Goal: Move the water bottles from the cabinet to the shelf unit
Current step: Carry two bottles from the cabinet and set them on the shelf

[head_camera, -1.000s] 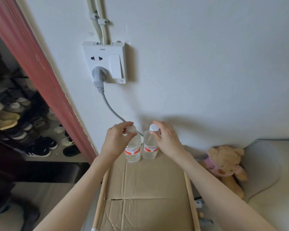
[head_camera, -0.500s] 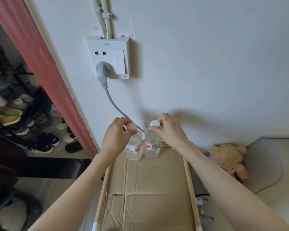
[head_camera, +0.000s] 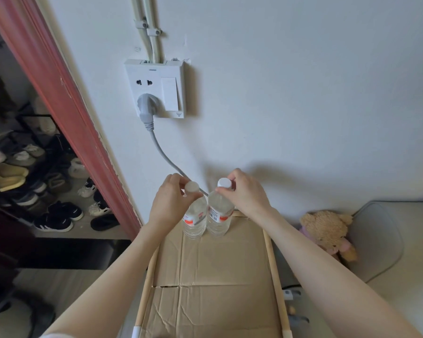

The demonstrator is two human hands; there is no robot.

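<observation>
Left hand (head_camera: 167, 204) and right hand (head_camera: 247, 193) each pinch the neck just under the cap of a water bottle — both clamped on.

Left bottle (head_camera: 194, 222) and right bottle (head_camera: 219, 219) stand upright, touching, at the far edge of the cardboard-covered shelf top (head_camera: 217, 276), against the wall. Full clear plastic — moderately heavy, thin walls that give, smooth sides; the stiff neck below the cap is the sure hold, as I judge. Compared with half a second ago the grips and the bottles' places look unchanged; only the camera has tilted, showing more of the wall socket (head_camera: 155, 87).
</observation>
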